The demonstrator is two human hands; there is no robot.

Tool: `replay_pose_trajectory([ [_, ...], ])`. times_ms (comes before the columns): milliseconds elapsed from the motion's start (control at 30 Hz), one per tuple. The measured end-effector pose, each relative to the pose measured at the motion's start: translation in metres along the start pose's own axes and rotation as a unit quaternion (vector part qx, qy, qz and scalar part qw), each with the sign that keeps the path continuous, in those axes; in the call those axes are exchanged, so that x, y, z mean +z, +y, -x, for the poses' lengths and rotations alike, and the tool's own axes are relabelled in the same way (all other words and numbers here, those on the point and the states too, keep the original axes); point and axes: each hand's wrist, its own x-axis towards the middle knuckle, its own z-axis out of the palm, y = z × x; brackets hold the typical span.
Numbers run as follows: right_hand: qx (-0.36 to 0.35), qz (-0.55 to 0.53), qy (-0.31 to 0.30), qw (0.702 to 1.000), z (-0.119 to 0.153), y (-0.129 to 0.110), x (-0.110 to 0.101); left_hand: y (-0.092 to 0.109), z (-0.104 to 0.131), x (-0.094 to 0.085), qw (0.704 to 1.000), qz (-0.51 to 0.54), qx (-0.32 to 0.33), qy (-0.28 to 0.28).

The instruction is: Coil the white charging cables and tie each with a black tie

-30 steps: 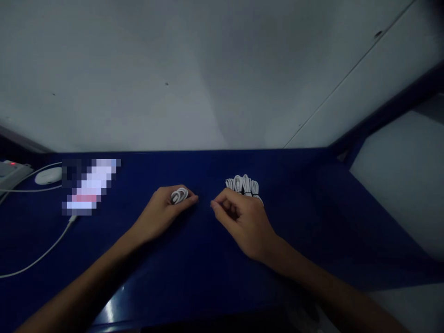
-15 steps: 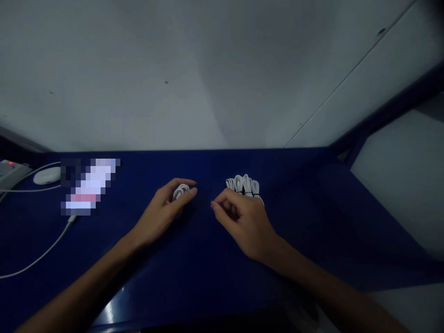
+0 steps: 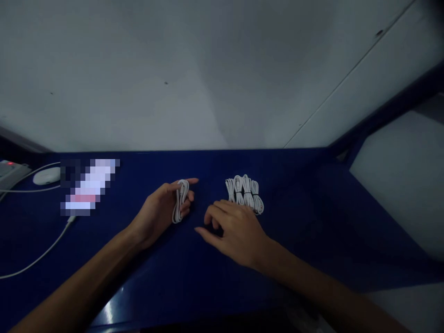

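Observation:
My left hand (image 3: pixel 161 206) holds a coiled white cable (image 3: pixel 180 203), its loops upright across the palm and fingers. The index finger points out past the top of the coil. To the right, my right hand (image 3: pixel 237 231) hovers with thumb and fingers apart and nothing visible between them. Just beyond its knuckles lie several bundled white cables (image 3: pixel 247 190) side by side on the blue table (image 3: pixel 194 277), each bound with a dark tie. The lower part of the nearest bundles is hidden behind my right hand.
At the left, a phone with a blurred lit screen (image 3: pixel 92 182) has a white charging cord (image 3: pixel 52 252) plugged in. Behind it are a white rounded object (image 3: pixel 47 175) and a power strip (image 3: pixel 12 172) with a red light. A pale wall (image 3: pixel 156 92) rises at the table's back edge.
My left hand has turned palm-up, showing the whole length of the coil. My right hand has moved slightly down and left, its thumb and fingers spreading, uncovering more of the bundles.

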Motion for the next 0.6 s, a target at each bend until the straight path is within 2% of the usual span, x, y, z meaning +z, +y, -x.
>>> replay_pose_trajectory([
  [133,-0.019,0.072,-0.034,0.997,0.0020,-0.0039,0.0073,0.0028,0.0016,0.0015,0.999,0.046,-0.010,-0.010],
  [400,-0.024,0.020,-0.051,0.998,0.0058,-0.0037,0.0072,0.0029,0.0012,0.0084,0.999,0.043,-0.014,0.015],
  [500,-0.018,-0.011,-0.012,1.000,0.0042,-0.0014,0.0059,0.0000,0.0001,0.0082,1.000,0.025,-0.003,0.016],
  [600,-0.001,-0.075,0.067,0.995,0.0007,-0.0003,0.0018,-0.0046,-0.0005,0.0077,1.000,0.012,0.009,-0.002],
])
